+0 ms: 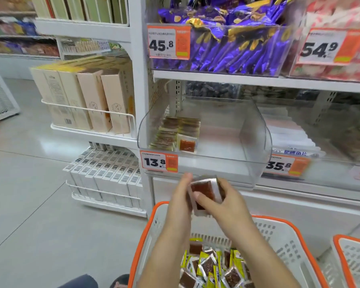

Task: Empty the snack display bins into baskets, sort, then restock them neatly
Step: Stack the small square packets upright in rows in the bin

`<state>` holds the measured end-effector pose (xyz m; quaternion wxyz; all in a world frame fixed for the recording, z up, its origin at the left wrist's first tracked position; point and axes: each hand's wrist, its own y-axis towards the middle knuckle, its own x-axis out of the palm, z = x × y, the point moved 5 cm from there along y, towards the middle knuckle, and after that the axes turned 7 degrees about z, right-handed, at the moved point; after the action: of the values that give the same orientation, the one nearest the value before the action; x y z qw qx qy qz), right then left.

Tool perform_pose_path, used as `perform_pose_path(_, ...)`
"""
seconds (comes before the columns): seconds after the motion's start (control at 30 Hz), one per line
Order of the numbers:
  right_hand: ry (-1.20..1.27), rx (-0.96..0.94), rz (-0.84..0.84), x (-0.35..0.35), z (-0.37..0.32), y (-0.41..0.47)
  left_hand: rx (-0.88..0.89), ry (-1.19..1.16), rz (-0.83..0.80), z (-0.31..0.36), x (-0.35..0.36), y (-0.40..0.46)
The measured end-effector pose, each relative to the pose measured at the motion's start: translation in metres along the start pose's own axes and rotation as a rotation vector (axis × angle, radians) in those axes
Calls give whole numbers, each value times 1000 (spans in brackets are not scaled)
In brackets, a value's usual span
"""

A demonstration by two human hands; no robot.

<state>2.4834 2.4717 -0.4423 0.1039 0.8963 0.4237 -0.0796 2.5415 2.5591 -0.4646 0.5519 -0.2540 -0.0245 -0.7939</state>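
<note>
Standing at far left, tall cream boxes point(81, 98) fill a wire-fronted rack, with white boxes point(104, 177) on the tier below. Right of them, the clear bin point(256, 125) over the 13.8 price tag point(158, 161) holds only a short, tidy row of snack packets point(177, 135) against its left wall, most of its floor bare (restocking looks barely begun). Just near of the bin, both hands meet over the orange-rimmed basket point(146, 231). The left hand point(180, 196) lies with straight fingers flat against the left edge of a small stack of packets point(204, 194); the right hand point(220, 201) curls round the stack's other side, thumb across its face, probably squaring the edges so it slots in beside the row. Loose packets point(216, 267) fill the basket below, unsorted. At near right, a second basket point(341, 252) shows only its rim.
</note>
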Motion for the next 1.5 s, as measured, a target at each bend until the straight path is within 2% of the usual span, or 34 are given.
perform_pose_path(0.07, -14, -91, 19, -8, -34, 30, 232, 301, 124, 41, -7, 26)
perform_pose_path(0.13, -86, -138, 3, -16, -62, 65, 530, 675, 358, 82, -20, 49)
perform_pose_path(0.17, -145, -150, -20, -17, -72, 83, 614, 795, 445, 95, -26, 58)
perform_pose_path(0.23, -333, -156, -84, -11, -79, 117, 655, 896, 552, 107, -39, 78)
perform_pose_path(0.4, -838, -141, -386, 40, -46, 173, 568, 811, 562, 96, -56, 106)
perform_pose_path(0.5, -986, -138, -508, 67, -26, 190, 574, 714, 543, 86, -56, 108)
perform_pose_path(0.6, -1055, -104, -522, 79, -11, 199, 605, 746, 517, 87, -60, 112)
perform_pose_path(0.73, -1234, -168, -416, 76, -7, 196, 606, 766, 495, 86, -65, 113)
perform_pose_path(0.8, -1299, -138, -389, 69, -8, 191, 609, 763, 497, 84, -66, 112)
perform_pose_path(0.9, -1227, 60, -369, 57, -6, 187, 602, 736, 507, 83, -65, 112)
perform_pose_path(1.03, -912, 271, -258, 54, -1, 195, 585, 720, 506, 83, -64, 112)
perform_pose_path(1.17, -681, 307, -218, 70, -1, 201, 588, 729, 510, 82, -66, 112)
perform_pose_path(1.5, -488, 403, -220, 70, 2, 202, 584, 721, 502, 81, -65, 113)
